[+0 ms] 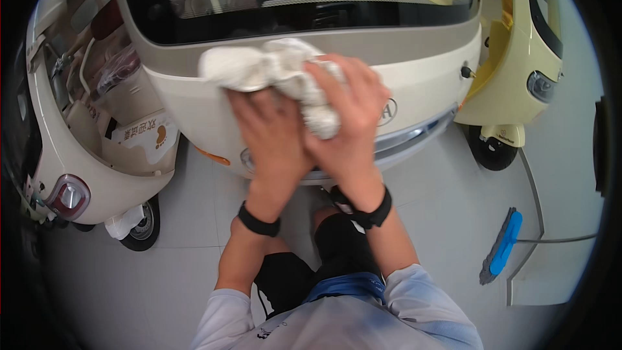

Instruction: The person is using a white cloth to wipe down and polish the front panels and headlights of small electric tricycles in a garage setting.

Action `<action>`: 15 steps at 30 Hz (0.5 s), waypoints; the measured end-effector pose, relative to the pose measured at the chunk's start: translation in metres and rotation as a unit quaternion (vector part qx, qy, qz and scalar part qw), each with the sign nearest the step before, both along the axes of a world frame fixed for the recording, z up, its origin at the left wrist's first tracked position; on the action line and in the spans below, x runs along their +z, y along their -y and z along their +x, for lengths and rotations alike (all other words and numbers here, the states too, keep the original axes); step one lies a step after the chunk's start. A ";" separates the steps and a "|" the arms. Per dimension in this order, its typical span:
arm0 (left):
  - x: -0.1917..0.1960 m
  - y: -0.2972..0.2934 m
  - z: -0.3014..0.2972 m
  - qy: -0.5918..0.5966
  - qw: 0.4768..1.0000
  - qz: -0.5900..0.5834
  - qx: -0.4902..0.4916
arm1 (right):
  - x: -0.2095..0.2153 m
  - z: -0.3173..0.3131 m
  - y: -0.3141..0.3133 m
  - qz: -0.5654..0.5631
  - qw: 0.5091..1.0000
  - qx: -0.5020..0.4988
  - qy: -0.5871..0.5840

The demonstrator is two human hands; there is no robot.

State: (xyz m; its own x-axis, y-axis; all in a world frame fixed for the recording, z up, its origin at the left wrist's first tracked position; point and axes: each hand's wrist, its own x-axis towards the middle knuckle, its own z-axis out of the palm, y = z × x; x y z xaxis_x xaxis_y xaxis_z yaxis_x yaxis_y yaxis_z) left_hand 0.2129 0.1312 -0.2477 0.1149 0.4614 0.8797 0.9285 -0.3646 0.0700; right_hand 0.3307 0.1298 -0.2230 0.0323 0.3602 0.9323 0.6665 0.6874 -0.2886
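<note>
A crumpled white cloth (246, 68) is bunched up in front of the cream and grey nose of a small vehicle (188, 100), just below its windshield. My right hand (350, 100) grips the cloth from the right, fingers curled over it. Close beside it, my left hand (275, 133) holds the cloth from below, its fingertips partly hidden under the folds. Both wrists wear black bands. Whether the cloth presses on the bodywork or hangs just off it, I cannot tell.
At left stands a beige open-sided three-wheeler (97, 155) with a printed mat. A pale yellow vehicle (505, 84) is on the right. A blue mop head (506, 243) with grey fringe lies on the grey tiled floor (427, 220), near the white wall.
</note>
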 end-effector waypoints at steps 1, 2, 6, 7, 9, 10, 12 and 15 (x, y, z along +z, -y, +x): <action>-0.003 0.001 0.028 -0.019 0.999 0.011 -0.029 | -0.008 0.029 0.001 -0.004 1.000 -0.028 -0.001; -0.004 0.000 0.052 -0.031 0.998 0.003 -0.047 | -0.017 0.054 0.000 -0.001 0.999 -0.047 -0.024; -0.009 0.000 0.112 -0.076 0.997 -0.001 -0.026 | -0.037 0.097 0.000 -0.039 0.989 -0.076 -0.125; -0.011 0.002 0.112 -0.075 0.997 -0.003 -0.025 | -0.036 0.097 0.003 -0.041 0.989 -0.075 -0.123; -0.018 0.006 0.097 -0.034 0.997 -0.010 -0.066 | -0.034 0.081 0.009 -0.037 0.984 -0.159 -0.068; -0.025 0.007 0.090 -0.018 0.997 0.000 -0.070 | -0.034 0.076 0.012 -0.043 0.986 -0.151 -0.053; -0.038 0.010 0.065 -0.040 0.999 -0.026 0.002 | -0.034 0.053 0.013 -0.029 0.988 -0.144 -0.035; -0.044 0.018 0.027 -0.014 0.991 -0.048 0.122 | -0.033 0.015 0.013 -0.009 0.995 -0.100 0.001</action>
State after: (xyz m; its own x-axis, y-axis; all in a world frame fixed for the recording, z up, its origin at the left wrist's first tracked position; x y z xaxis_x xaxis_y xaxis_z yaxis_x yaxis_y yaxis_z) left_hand 0.2402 0.1136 -0.2918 0.0130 0.5602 0.8283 0.9902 -0.1224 0.0673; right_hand 0.3460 0.1167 -0.2555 0.1030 0.3642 0.9256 0.7906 0.5348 -0.2983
